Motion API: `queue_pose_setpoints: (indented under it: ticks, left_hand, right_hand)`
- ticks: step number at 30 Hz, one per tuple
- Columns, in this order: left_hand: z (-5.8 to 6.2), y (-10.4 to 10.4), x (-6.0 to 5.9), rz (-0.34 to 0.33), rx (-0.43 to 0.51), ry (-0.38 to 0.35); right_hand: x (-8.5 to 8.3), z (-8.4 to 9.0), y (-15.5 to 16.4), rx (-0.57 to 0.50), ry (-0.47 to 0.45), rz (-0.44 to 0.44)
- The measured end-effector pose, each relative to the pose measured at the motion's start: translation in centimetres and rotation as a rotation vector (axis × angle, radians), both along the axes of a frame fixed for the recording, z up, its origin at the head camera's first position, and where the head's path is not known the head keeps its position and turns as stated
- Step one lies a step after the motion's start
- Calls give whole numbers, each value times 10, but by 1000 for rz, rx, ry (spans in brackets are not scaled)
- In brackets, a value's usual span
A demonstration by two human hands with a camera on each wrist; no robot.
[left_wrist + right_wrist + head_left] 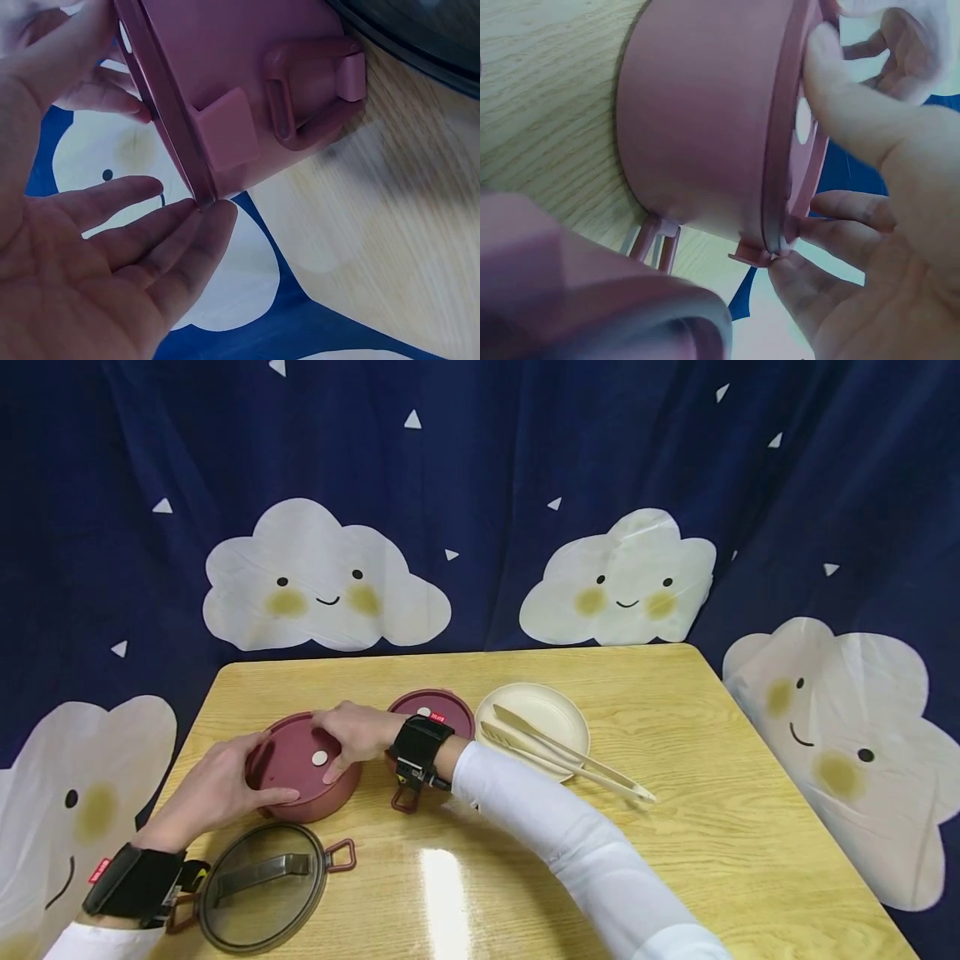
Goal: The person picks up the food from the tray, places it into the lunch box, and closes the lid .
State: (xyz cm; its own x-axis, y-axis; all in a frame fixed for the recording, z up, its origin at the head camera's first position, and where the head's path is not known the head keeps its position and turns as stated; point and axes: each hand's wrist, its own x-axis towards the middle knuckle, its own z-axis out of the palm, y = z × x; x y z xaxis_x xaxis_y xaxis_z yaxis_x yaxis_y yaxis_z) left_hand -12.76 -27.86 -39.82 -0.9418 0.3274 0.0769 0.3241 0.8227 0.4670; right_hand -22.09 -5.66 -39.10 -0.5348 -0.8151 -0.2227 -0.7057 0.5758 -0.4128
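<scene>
A dark red round pot (318,807) stands at the table's left side, with a matching lid (292,760) that has a white button (320,757). My left hand (217,787) holds the lid's left edge, thumb across the top and fingertips against the rim beside a small clip tab (227,131). On the far right edge, my right hand (358,733) grips the rim, its thumb on the lid near the button. The fingertips touch the rim by another tab (750,253). A folding side handle (281,105) shows on the pot's wall.
Nearer me, a pot's glass lid (262,906) with a bar handle lies between two red side handles. Behind my right wrist stands a second red lidded pot (408,703), partly hidden. Farther right, cream tongs (570,760) lie across a cream plate (551,706). A dark blue curtain (480,485) hangs behind the table.
</scene>
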Motion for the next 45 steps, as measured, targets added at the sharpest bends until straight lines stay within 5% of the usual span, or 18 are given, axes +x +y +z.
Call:
queue_pose_setpoints:
  ticks: [6, 12, 20, 32, 45]
  left_hand:
    - [-2, -5, 4, 31, 7, -48]
    - [-5, -13, 8, 142, 6, -206]
    - [-11, -19, 11, 221, 40, -282]
    - [-13, -15, 12, 276, 103, -315]
    - [-16, -13, 12, 305, 120, -228]
  right_hand:
    - [-2, 0, -1, -9, 12, -24]
    - [-2, -2, -3, 43, 96, -81]
    - [-2, -6, -3, 48, 45, -174]
    - [2, -11, -13, 87, 20, -291]
    - [8, -7, -16, 45, -114, -399]
